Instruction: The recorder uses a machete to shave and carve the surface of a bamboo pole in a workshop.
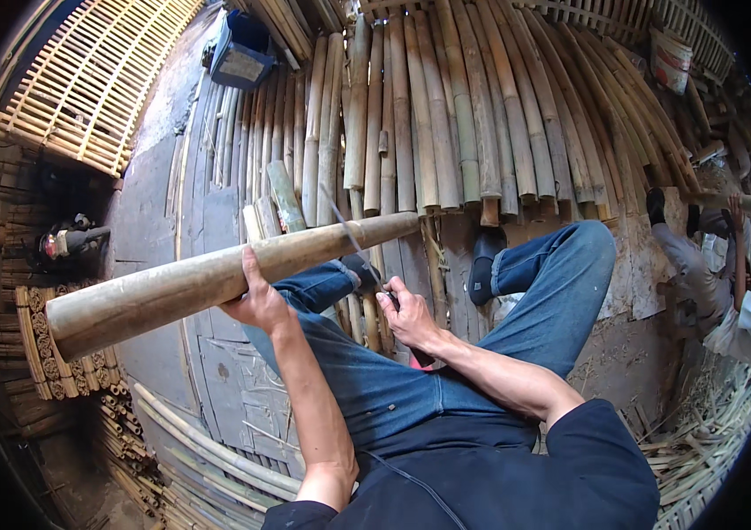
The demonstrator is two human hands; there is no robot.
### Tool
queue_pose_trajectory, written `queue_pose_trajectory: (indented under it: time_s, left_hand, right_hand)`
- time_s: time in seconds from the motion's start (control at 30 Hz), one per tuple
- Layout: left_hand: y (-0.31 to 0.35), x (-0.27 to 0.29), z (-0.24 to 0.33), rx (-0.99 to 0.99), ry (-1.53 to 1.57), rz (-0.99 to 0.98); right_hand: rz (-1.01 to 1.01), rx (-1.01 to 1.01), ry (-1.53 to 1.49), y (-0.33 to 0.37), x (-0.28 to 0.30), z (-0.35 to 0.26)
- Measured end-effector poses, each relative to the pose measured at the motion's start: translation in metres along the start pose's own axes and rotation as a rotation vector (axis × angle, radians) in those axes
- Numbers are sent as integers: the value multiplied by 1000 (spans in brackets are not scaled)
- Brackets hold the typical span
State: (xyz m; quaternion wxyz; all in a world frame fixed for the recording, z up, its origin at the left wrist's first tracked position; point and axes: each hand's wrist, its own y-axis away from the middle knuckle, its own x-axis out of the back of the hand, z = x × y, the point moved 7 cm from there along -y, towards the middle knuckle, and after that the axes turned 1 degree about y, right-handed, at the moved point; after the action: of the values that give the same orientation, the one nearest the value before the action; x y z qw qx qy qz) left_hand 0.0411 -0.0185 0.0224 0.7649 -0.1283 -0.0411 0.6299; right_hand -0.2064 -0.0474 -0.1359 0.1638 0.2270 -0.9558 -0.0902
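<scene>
A thick bamboo pole [159, 287] slants across in front of me, its wide end at the left and its narrow end over the far row of poles. My left hand [261, 296] grips it from below near the middle, thumb up along its near side. My right hand [411, 316] is closed round the dark handle of a long thin-bladed tool [347, 228]. The blade points up and to the left and crosses the pole toward its narrow end. Seen nearly edge-on, it does not show whether it is a saw or a knife.
Long bamboo poles [468, 132] lie side by side beyond my feet. A dark blue bin [241, 53] and a bamboo slat rack [97, 79] stand at far left. Bundled bamboo pieces [49, 344] are stacked at left. Another person [738, 283] works at right, beside bamboo strips [720, 442].
</scene>
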Motion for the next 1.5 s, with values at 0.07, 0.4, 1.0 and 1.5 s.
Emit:
queue_pose_trajectory:
  time_s: [0.07, 0.4, 1.0, 1.5]
  left_hand:
    - [2, -2, 0, 4, 2, 42]
    - [0, 8, 4, 18, -39, 148]
    - [-7, -5, -1, -1, 16, -158]
    - [-9, -5, -7, -91, -98, -105]
  right_hand:
    - [-8, 235, -100, 4, 1, -22]
    - [128, -310, 119, -46, 3, 99]
    - [93, -123, 103, -49, -20, 74]
    - [21, 211, -109, -15, -15, -5]
